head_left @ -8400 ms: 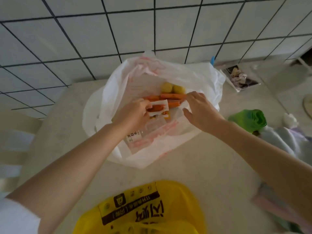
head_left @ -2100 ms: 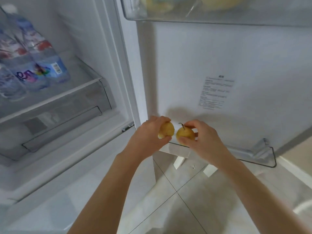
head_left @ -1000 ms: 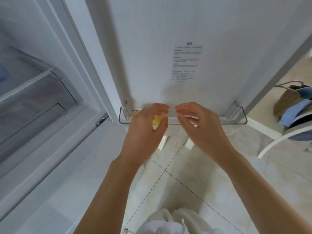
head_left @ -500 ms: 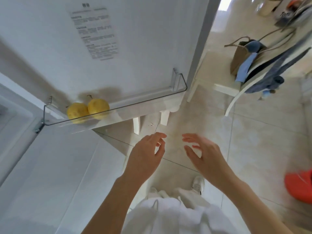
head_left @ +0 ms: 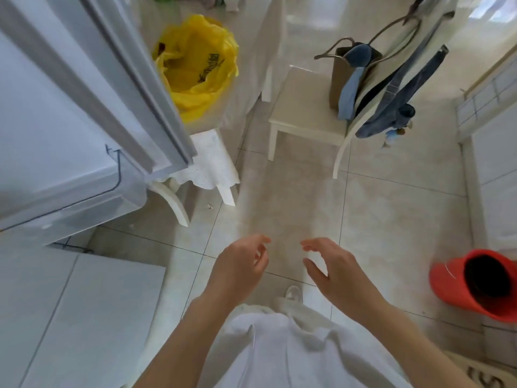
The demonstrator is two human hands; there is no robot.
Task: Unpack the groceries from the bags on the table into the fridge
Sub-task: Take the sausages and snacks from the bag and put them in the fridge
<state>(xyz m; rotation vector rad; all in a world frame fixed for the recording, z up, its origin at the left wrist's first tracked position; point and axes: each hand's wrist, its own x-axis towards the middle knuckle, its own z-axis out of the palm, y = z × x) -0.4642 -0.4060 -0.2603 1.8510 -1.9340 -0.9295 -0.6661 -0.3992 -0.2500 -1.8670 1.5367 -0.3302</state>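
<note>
Hovering empty, left hand (head_left: 240,264) and right hand (head_left: 333,267) fingers loosely spread; yellow plastic bag (head_left: 197,65) looks limp, best gripped at rim.

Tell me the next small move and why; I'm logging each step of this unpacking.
Probably step toward the table and reach into the yellow bag. Both the left hand and right hand are open and hold nothing, and the fridge door stands open.
</note>
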